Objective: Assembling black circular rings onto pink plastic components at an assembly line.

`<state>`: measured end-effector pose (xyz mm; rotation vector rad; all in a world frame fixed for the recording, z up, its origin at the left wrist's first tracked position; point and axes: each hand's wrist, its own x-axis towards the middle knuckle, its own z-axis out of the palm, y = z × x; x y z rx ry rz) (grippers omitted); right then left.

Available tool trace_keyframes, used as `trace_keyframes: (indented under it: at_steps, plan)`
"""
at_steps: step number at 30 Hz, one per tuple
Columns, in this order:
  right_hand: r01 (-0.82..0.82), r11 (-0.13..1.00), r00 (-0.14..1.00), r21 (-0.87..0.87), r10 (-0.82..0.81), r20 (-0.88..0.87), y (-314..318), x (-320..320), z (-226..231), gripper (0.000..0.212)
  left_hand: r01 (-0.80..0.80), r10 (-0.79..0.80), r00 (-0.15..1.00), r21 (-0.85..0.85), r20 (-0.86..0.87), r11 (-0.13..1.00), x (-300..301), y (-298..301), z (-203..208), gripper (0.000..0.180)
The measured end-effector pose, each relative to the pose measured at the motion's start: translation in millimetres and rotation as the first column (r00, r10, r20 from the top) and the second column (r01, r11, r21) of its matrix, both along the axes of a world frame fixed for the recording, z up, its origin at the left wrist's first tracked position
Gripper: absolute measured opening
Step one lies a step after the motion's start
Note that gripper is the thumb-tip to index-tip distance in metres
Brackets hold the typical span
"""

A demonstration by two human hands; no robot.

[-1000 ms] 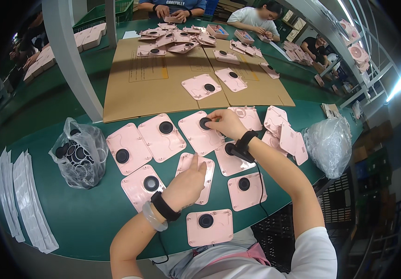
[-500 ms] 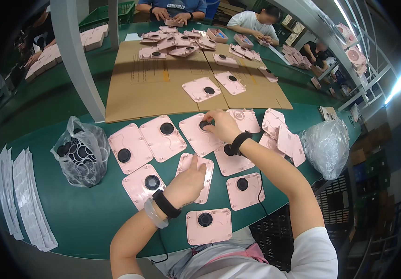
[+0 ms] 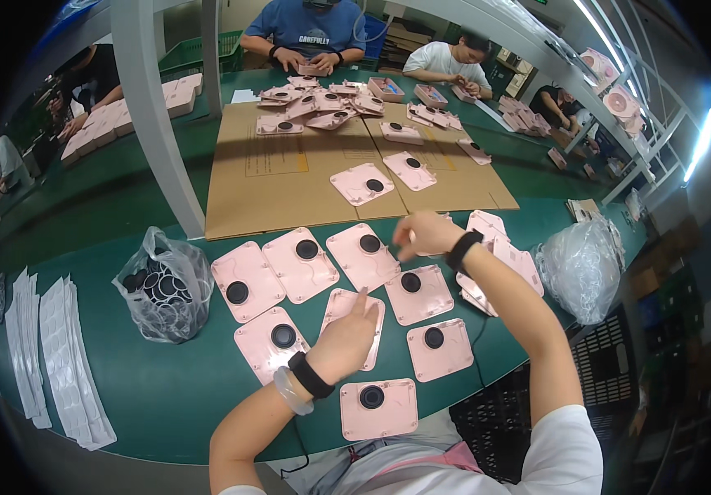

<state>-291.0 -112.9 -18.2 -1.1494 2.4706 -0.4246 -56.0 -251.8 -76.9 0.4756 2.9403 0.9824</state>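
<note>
My left hand (image 3: 344,342) lies over a pink plastic panel (image 3: 340,307), its index finger stretched toward the lower edge of the panel behind and no object visible in it. That farther panel (image 3: 357,266) carries a black ring-shaped disc (image 3: 369,243). Just right of the disc, my right hand (image 3: 428,235) hovers with bent, slightly blurred fingers; nothing shows between them. It partly covers another panel behind. Around my hands lie several similar panels with black discs, among them one on the right (image 3: 421,304) and one close to me (image 3: 378,421).
A clear bag of black rings (image 3: 165,293) stands left, beside white strips of round pads (image 3: 70,371). Stacked pink panels (image 3: 514,264) and a clear plastic bag (image 3: 582,268) are right. Beyond, cardboard (image 3: 248,194) bears more panels. A metal post (image 3: 153,124) rises at left; co-workers sit opposite.
My right hand has let go of the black disc and moved off to the right. The left hand stays on its panel. The whole view has shifted slightly.
</note>
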Motion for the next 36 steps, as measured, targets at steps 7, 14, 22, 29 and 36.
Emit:
trace_keyframes:
  at_steps: [7, 14, 22, 29, 36]
  plan:
    - [-0.028, 0.986, 0.977, 0.165, 0.062, -0.203, 57.0, 40.9, -22.5, 0.055, 0.162, -0.159, 0.981, -0.023, 0.109, 0.987, -0.3, 8.1, -14.6, 0.05]
    - [-0.049, 0.878, 0.987, 0.477, 0.115, -0.111, 51.9, 6.2, -10.9, 0.081, 0.187, -0.161, 0.949, -0.073, 0.271, 0.98, -6.2, 9.5, -4.1, 0.062]
    - [-0.061, 0.954, 0.968, 0.293, 0.128, -0.214, 53.3, 60.9, -15.2, 0.079, 0.194, -0.182, 0.977, 0.102, -0.11, 0.976, 0.3, 18.5, -12.9, 0.052]
    - [-0.106, 0.941, 0.973, 0.32, 0.165, -0.162, 64.8, 49.2, -17.2, 0.068, 0.259, -0.264, 0.962, 0.075, 0.066, 0.963, 6.6, 24.4, 4.3, 0.05]
    - [0.032, 0.973, 0.967, 0.226, 0.028, -0.255, 85.4, 33.1, 31.3, 0.043, 0.205, -0.361, 0.885, 0.451, 0.292, 0.869, 63.4, 36.0, 28.0, 0.04]
